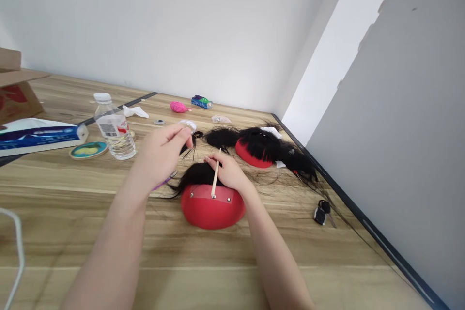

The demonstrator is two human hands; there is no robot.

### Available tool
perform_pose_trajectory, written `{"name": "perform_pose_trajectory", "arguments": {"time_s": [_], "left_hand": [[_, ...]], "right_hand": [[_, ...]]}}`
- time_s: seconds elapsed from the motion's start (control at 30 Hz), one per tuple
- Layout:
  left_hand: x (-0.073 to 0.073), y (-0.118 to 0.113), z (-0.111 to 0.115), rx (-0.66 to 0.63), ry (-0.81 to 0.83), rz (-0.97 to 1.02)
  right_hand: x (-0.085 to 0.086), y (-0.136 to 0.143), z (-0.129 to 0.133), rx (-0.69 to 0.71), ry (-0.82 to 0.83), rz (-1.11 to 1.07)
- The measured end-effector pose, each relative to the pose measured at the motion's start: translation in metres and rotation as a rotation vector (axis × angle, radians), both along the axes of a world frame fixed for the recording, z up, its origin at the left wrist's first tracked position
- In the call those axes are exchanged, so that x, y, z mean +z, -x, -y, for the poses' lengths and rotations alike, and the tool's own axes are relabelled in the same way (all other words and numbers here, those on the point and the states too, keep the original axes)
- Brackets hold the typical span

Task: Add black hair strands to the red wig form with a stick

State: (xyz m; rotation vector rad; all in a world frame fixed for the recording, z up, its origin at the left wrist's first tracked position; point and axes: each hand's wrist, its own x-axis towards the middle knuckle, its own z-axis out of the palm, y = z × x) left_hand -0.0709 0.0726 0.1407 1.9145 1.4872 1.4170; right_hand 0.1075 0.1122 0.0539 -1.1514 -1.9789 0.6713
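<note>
**Left hand (162,150) pinched, right hand (229,172) down on the hair (199,174)**

The wood-grained bench (192,271) carries everything. At its front centre sits a rounded red form (212,215), a translucent strip (222,193) across its near face, the black hair spread over its far side and trailing left. A second red form (250,156), also under dark hair, lies behind and to the right.

The left hand is raised just left of the near form, its grip together at the tips of thumb and forefinger; any strand between them is too fine to tell. The right hand is low on the hair, fingers close together. A pale stick (216,174) slants across those fingers, but whether the right grip clamps it, I cannot tell. Its lower end meets the middle one of three small pins (229,199) along the strip.
</note>
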Motion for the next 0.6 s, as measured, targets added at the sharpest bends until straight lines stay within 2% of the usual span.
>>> {"name": "perform_pose_trajectory", "arguments": {"time_s": [0.1,0.23,0.33,0.47,0.6], "left_hand": [[-0.017,-0.015,-0.015,-0.018,0.025,0.007],[-0.048,-0.044,-0.037,-0.17,0.153,0.109],[-0.064,-0.059,-0.044,-0.297,0.193,0.112],[-0.07,-0.061,-0.047,-0.34,0.192,0.079],[-0.07,-0.053,-0.05,-0.335,0.169,0.043]], "right_hand": [[-0.002,-0.002,-0.003,-0.051,0.037,-0.052],[-0.011,-0.015,-0.012,-0.113,0.093,-0.129],[-0.023,-0.029,-0.022,-0.155,0.154,-0.195],[-0.034,-0.043,-0.033,-0.231,0.239,-0.368],[-0.024,-0.054,-0.037,-0.314,0.291,-0.578]]}}
